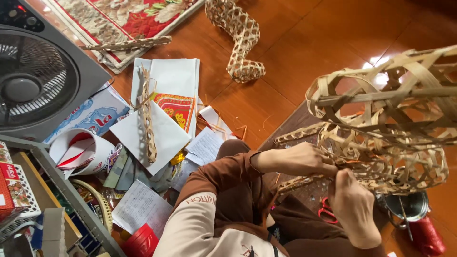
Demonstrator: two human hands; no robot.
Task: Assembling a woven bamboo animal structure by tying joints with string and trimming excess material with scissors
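Polished reddish wooden floor [304, 43], strewn with papers. Both hands, left hand [300, 159] and right hand [354, 209], pinch strips at the bottom edge of the open-weave bamboo lattice frame [385, 119], propped over the lap to steady it.

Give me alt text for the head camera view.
Both hands, left and right, work strips on an open-weave bamboo frame over the lap. Red scissors, papers, a woven tube and a fan lie around on the floor.

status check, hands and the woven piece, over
Left hand and right hand both pinching strips on the open-weave bamboo frame. Red scissors below the hands. Nothing blocking.
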